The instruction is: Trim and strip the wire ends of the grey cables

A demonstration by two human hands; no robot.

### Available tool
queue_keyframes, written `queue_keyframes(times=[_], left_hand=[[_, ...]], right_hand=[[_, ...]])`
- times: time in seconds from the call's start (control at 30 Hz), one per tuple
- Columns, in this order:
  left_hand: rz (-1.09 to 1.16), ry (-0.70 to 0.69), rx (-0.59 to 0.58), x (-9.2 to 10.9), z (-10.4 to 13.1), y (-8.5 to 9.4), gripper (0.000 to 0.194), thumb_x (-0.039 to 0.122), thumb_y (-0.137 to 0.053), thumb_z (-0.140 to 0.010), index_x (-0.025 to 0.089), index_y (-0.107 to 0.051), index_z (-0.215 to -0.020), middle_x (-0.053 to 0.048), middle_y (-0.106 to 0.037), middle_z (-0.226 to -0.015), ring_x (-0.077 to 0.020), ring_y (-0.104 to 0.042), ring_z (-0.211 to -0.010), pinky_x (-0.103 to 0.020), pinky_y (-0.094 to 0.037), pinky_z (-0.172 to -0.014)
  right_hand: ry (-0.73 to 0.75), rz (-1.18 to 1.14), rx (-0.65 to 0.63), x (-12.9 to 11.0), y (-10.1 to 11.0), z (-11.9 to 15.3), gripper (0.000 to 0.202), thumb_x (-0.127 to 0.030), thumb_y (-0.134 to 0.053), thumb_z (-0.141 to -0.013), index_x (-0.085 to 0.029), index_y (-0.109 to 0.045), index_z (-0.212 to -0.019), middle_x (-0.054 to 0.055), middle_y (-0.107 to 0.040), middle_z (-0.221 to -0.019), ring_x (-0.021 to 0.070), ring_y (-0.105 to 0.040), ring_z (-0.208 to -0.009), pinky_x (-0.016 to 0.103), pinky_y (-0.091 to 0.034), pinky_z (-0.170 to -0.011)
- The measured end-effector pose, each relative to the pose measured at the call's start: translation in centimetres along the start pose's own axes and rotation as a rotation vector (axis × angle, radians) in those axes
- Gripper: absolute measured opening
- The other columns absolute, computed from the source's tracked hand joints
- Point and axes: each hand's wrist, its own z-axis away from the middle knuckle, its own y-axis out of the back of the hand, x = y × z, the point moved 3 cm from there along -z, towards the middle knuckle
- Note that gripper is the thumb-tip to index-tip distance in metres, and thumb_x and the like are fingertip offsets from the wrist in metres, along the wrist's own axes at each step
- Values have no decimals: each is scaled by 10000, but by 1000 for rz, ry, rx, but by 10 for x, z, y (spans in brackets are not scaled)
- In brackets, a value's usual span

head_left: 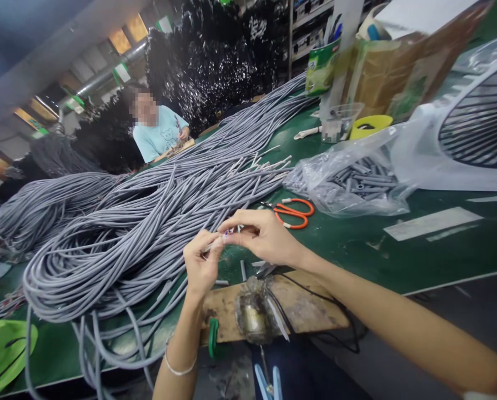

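Note:
My left hand (pixel 202 260) pinches the stripped end of a cable, thumb against the curled fingers. Close against it, my right hand (pixel 269 238) has thumb and fingertips together on thin wires (pixel 226 233), with a bit of blue or purple showing. The fingers cover most of these wires. Behind both hands lies a large heap of grey cables (pixel 119 239), looped at the left, with pale stripped ends toward the right. Orange-handled scissors (pixel 294 213) rest on the green table just beyond my right hand.
Below my hands is a wooden board (pixel 310 300) with a metal device (pixel 253 314) and black cords. To the right are a plastic bag (pixel 356 180) of grey tube pieces, a white fan (pixel 460 133) and a yellow container (pixel 371 126). Another person (pixel 160 130) sits across the table.

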Motion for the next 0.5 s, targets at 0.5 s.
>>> queue_keyframes(times=[0.5], left_hand=[[-272,-21,170,-2,5,-5,143,232,-593,-792,140,-691,-742,-24,-642,-634,-97,-538,-541,-199,-414,-522]], right_hand=[[594,898,249,-4,-11,18,261,-140,-483,-872,-142,-681,-702,-8,-553,-524,72,-412,-434,235,-255,-451]])
